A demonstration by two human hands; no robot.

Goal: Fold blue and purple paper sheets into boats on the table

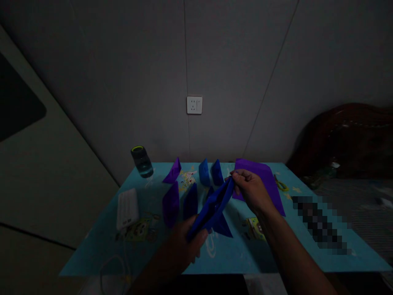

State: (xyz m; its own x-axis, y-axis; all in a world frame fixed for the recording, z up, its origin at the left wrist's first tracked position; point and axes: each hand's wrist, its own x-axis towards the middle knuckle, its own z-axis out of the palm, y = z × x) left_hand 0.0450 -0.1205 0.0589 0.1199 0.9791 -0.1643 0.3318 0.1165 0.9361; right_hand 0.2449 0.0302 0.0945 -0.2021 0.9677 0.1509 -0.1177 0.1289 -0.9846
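A dark blue paper boat (pixel 215 207) is stretched between my two hands above the table, its open top tilted toward me. My left hand (pixel 187 241) grips the near, lower end between thumb and fingers. At the far, upper end my right hand (pixel 244 182) pinches the tip. Behind and left of it stand several other folded paper boats: a purple one (pixel 171 205), another purple one (pixel 173 172), a dark blue one (pixel 190 201), a lighter blue one (pixel 204 172) and a dark blue one (pixel 217 173). Purple paper sheets (pixel 270 180) lie beyond my right hand.
The table (pixel 227 262) has a light blue cartoon-print cover. On its left are a white power bank (pixel 127 208) with a cable and a dark bottle (pixel 142 162). Yellow-handled scissors (pixel 281 185) lie at the right, near a blurred-out object (pixel 319 225). A wall with a socket (pixel 194 105) rises behind.
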